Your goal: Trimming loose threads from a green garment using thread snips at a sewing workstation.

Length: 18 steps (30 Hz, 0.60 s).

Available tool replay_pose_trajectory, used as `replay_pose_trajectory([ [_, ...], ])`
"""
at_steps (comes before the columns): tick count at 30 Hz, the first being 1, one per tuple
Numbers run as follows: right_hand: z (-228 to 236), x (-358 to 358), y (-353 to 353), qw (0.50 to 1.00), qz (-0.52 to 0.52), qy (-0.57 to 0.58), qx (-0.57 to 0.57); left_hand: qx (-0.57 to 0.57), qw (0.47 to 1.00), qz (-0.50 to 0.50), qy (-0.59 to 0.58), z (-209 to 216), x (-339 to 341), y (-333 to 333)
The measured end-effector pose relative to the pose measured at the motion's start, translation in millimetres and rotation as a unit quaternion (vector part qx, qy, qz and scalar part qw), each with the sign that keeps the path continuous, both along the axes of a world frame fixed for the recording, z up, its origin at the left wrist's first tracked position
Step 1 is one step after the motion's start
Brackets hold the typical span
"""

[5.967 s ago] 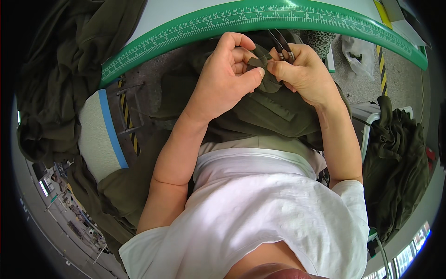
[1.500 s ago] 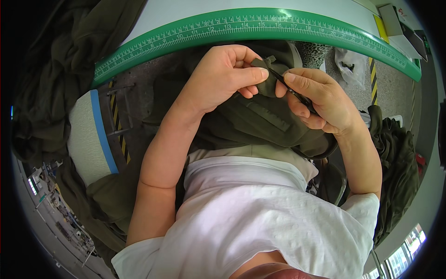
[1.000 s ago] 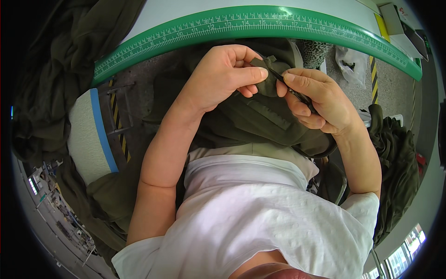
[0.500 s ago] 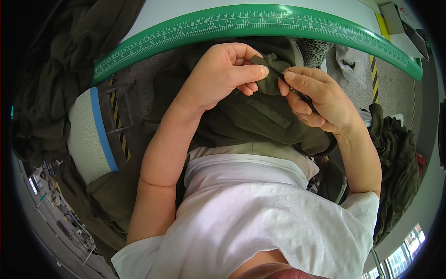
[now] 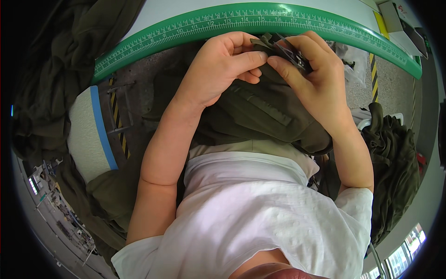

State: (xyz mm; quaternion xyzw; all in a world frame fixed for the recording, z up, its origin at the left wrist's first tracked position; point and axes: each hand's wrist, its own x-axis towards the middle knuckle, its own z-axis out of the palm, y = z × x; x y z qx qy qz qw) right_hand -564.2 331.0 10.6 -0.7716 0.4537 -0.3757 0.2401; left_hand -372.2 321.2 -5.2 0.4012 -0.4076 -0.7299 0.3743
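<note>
Left hand (image 5: 225, 67) pinches olive cloth (image 5: 261, 44) — numbered green ruler (image 5: 260, 17) beyond.

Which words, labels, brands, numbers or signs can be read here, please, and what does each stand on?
Green ruler: white scale numbers and tick marks along its length, partly legible; I leave the figures uncopied.
Box, upper right: red marks, too small to read.
Snips, garment, shirt: no writing that I can make out.
Floor tape: yellow-and-black stripes, no words visible.
</note>
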Motion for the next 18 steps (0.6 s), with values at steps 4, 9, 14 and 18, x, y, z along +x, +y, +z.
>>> replay_pose_trajectory([
  [4, -7.5, 0.9, -6.6, 0.999, -0.005, 0.035, 0.005, -0.010, 1.000, 0.008, -0.026, -0.7, -5.5, 1.8],
  [9, -10.6, 1.6, -13.7, 0.985, -0.007, -0.062, 0.160, -0.013, 0.999, 0.009, -0.049, 1.4, -6.1, 0.8],
  [14, -7.1, 3.1, -17.4, 0.897, 0.022, -0.247, 0.366, -0.018, 0.998, 0.001, -0.056, 1.4, -6.3, -0.7],
  [18, -13.4, -4.6, -22.1, 0.826, 0.026, -0.306, 0.473, -0.023, 0.998, -0.003, -0.061, 1.0, -8.0, -0.8],
])
